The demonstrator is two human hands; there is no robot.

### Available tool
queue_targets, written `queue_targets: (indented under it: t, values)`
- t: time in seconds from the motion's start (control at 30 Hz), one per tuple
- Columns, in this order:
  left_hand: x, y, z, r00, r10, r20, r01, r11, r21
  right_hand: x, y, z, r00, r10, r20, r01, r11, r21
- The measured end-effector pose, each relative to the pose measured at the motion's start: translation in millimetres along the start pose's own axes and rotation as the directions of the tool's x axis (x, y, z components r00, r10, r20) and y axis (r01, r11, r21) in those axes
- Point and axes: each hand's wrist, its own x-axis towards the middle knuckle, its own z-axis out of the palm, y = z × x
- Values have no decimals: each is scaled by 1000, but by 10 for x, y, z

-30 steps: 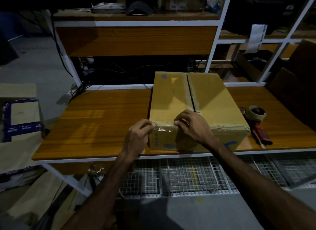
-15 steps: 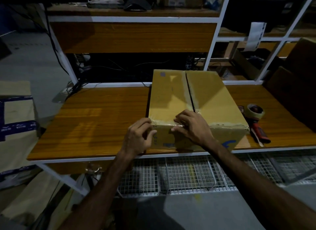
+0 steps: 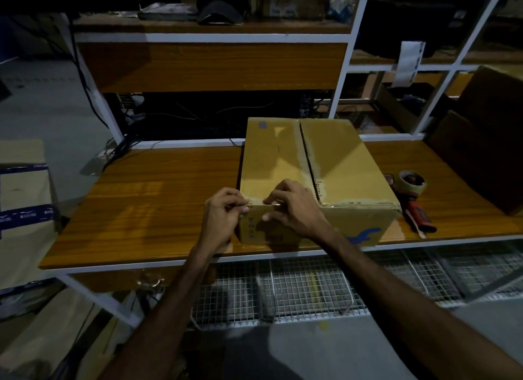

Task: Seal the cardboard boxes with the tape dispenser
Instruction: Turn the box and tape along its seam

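A closed cardboard box [image 3: 339,164] stands on the wooden table [image 3: 158,204], its top flaps meeting in a dark seam that runs away from me, with old tape along it. Both hands work at the box's near left top edge. My left hand [image 3: 223,218] pinches a bit of tape at the near left corner. My right hand [image 3: 294,207] lies over the near edge with curled fingers pressing the tape strip down onto the cardboard. The tape dispenser [image 3: 414,198], with a red handle and a tape roll, lies on the table right of the box, untouched.
A wooden shelf [image 3: 209,65] in a white frame rises behind the table, with a cap and small things on top. Dark cardboard [image 3: 486,142] leans at the right. More boxes [image 3: 25,193] stand on the floor at left. Wire baskets [image 3: 311,289] hang below the table.
My right hand has slid left along the box's near edge, closer to my left hand. My left hand's fingers have curled tighter at the corner. The box and dispenser have not moved.
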Motion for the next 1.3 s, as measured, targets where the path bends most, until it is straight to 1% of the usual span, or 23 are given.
queue_targets:
  t: [0.13, 0.3, 0.4, 0.5, 0.6, 0.7, 0.8, 0.83, 0.9, 0.97, 1.03, 1.13, 1.2, 1.3]
  values:
    - [-27, 59, 34, 992, -124, -14, 121, 984, -135, 62, -154, 59, 997, 40, -66, -34, 996, 84]
    - [-53, 0, 91, 989, -140, -56, 131, 982, -137, -49, 153, -64, 996, 59, -67, -49, 989, 141]
    - [-62, -27, 118, 985, -164, -58, 154, 977, -149, -246, 403, -181, 992, 95, -84, -84, 988, 126]
    - [-69, -36, 134, 982, -176, -64, 164, 973, -165, -503, 727, -309, 983, 126, -131, -114, 989, 95]
    - [-77, -31, 141, 982, -173, -78, 159, 973, -168, -789, 1119, -468, 959, 220, -179, -210, 975, 74]
    - [-88, 3, 147, 984, -156, -81, 141, 976, -163, -1039, 1435, -632, 936, 264, -234, -260, 964, 50]
    - [-91, 9, 153, 980, -183, -84, 166, 970, -178, -1225, 1628, -741, 912, 318, -259, -327, 945, 9]
    - [-94, 7, 151, 978, -194, -83, 177, 968, -176, -1279, 1694, -753, 902, 344, -262, -352, 936, 19]
    - [-100, 14, 159, 975, -205, -80, 190, 967, -171, -1364, 1813, -755, 875, 407, -261, -390, 913, 118]
    - [-106, 29, 174, 973, -214, -84, 196, 963, -183, -1398, 1863, -759, 864, 440, -243, -382, 889, 254]
    - [-115, 47, 186, 971, -220, -93, 199, 960, -196, -1389, 1853, -756, 859, 453, -237, -369, 870, 327]
    - [-138, 49, 214, 967, -225, -117, 197, 957, -214, -1425, 1829, -769, 847, 460, -265, -350, 859, 372]
    - [-162, 45, 248, 958, -251, -136, 214, 947, -238, -1479, 1857, -774, 839, 453, -301, -322, 860, 397]
    - [-197, 56, 331, 936, -299, -187, 241, 930, -279, -1522, 1862, -777, 836, 452, -312, -296, 849, 437]
